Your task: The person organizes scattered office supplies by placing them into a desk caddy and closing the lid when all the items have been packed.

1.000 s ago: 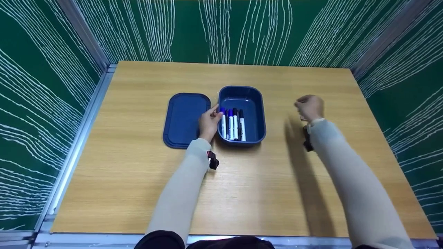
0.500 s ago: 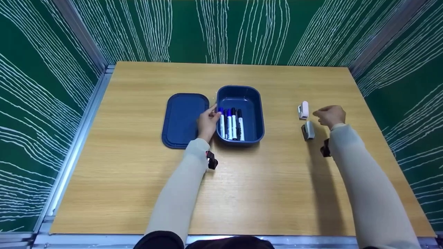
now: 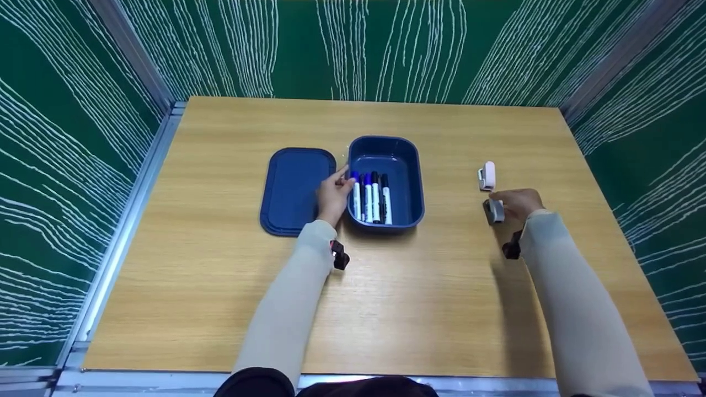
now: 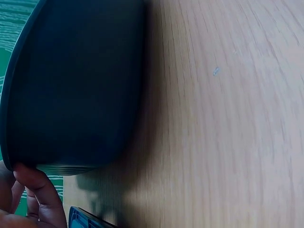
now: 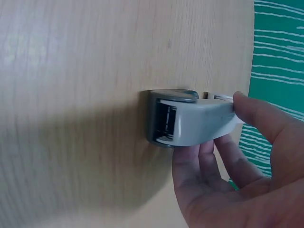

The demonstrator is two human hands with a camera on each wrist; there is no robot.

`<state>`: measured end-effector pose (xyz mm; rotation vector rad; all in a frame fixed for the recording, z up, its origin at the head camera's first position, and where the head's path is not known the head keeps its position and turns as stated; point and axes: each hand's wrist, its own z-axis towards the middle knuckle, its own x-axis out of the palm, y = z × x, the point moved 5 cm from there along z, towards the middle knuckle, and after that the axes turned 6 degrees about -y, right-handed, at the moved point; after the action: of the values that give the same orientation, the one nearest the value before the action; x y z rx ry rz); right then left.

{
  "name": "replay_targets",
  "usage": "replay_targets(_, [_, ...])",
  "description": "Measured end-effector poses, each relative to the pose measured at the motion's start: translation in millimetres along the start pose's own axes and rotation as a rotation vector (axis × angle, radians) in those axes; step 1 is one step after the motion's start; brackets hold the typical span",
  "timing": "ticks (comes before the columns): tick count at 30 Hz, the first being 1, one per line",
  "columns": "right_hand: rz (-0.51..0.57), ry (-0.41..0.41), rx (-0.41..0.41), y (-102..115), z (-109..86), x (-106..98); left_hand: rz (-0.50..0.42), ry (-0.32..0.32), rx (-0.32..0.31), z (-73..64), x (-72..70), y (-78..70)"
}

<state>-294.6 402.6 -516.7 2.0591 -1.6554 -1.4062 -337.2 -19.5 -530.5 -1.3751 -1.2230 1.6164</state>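
A dark blue plastic box (image 3: 408,182) stands mid-table, and several white markers (image 3: 370,198) with blue and black caps lie side by side in its left part. My left hand (image 3: 333,197) holds the box's left rim between thumb and fingers; the left wrist view shows the fingers (image 4: 40,194) at that rim. On the right, my right hand (image 3: 518,203) grips a small grey stapler (image 3: 495,210). In the right wrist view the thumb is on the far end of this stapler (image 5: 204,121), the fingers along its side. Just beyond it stands a white-pink stapler (image 3: 487,176).
The flat blue lid (image 3: 295,190) lies on the table left of the box, close beside it. Green panels with white streaks (image 3: 397,52) enclose the wooden table (image 3: 220,309) at the back and both sides.
My right hand drew back right from above the white-pink stapler, uncovering both staplers, then came down and left onto the grey one. The left hand stays at the box rim.
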Motion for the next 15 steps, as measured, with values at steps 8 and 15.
replay_targets(8, [0.133,0.109,-0.046,-0.1,-3.0,2.5,0.012,-0.012,0.031,-0.3,-2.0,-0.8])
replay_targets(15, [0.102,0.086,0.032,-2.9,3.0,-1.1,0.016,-0.006,0.023,0.8,-1.1,0.2])
